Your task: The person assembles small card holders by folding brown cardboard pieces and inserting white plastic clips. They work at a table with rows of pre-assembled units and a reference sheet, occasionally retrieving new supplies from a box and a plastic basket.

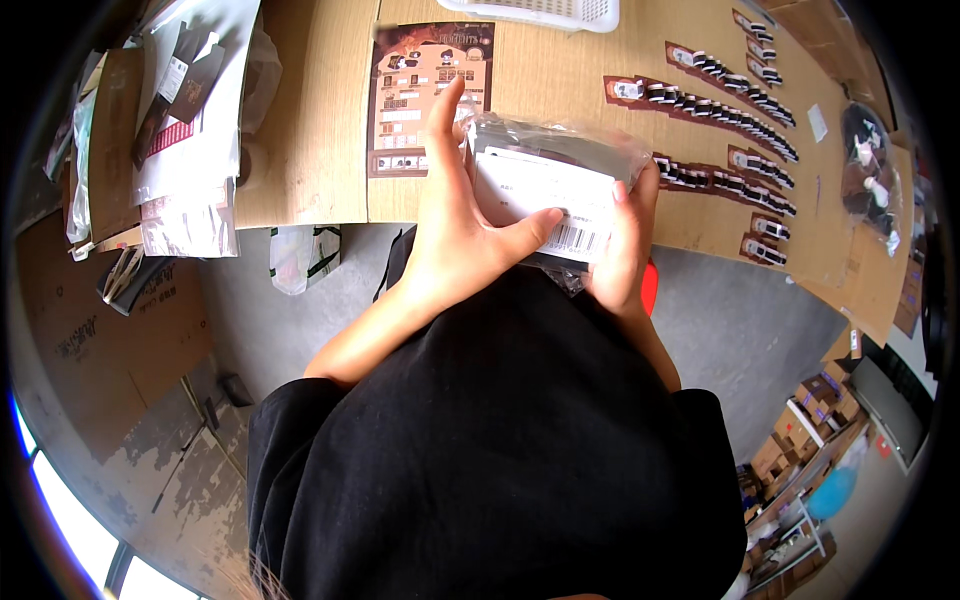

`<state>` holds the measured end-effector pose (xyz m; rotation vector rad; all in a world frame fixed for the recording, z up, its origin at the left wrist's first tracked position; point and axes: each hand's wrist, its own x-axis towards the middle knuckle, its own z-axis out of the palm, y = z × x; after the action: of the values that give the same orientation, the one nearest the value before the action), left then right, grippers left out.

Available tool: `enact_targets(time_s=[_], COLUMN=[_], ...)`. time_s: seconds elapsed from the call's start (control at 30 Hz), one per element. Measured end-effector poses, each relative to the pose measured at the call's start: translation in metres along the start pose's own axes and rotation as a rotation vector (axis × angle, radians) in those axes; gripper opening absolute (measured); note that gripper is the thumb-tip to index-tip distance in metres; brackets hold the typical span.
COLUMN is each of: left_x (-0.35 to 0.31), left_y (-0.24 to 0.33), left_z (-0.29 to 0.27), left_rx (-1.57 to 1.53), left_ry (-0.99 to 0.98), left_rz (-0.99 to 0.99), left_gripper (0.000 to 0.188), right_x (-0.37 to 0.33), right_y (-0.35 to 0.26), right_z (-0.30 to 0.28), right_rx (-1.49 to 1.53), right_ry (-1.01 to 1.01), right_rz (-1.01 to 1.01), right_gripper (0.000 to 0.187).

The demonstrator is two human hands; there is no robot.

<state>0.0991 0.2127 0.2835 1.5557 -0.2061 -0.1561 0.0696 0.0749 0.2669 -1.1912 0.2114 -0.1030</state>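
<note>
Between my hands, over the table's near edge, is a dark flat package in clear plastic wrap [560,140], with a white barcode label [540,195] facing up. My left hand [450,225] holds its left side, the thumb pressed on the label and one finger stretched up past the wrap. My right hand [625,245] grips the right side, its thumb at the label's edge and its fingers curled round the far side. Loose, wrinkled plastic stands out at the package's ends. Just beyond my left hand, a brown printed sheet [390,110] lies flat on the table.
Rows of small dark-and-white pieces on brown cards [720,105] spread across the table's right side. A white plastic basket [550,10] sits at the far edge. Papers and plastic bags [190,120] are piled at the left. A clear bag of dark items [868,165] lies far right.
</note>
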Motion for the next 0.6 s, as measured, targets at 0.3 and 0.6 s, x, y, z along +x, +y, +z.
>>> enact_targets(time_s=[0.3, 0.6], left_x=[-0.003, -0.002], left_y=[0.003, -0.001], left_z=[-0.013, -0.018], left_rx=[-0.432, -0.602], left_ry=[0.049, 0.068], left_rz=[-0.255, -0.292], left_gripper=[0.086, 0.08], right_x=[0.01, 0.012], right_y=[0.004, 0.008], right_z=[-0.008, -0.011], right_rx=[0.036, -0.025], right_ry=[0.012, 0.023], right_rz=[0.006, 0.0], right_gripper=[0.047, 0.044])
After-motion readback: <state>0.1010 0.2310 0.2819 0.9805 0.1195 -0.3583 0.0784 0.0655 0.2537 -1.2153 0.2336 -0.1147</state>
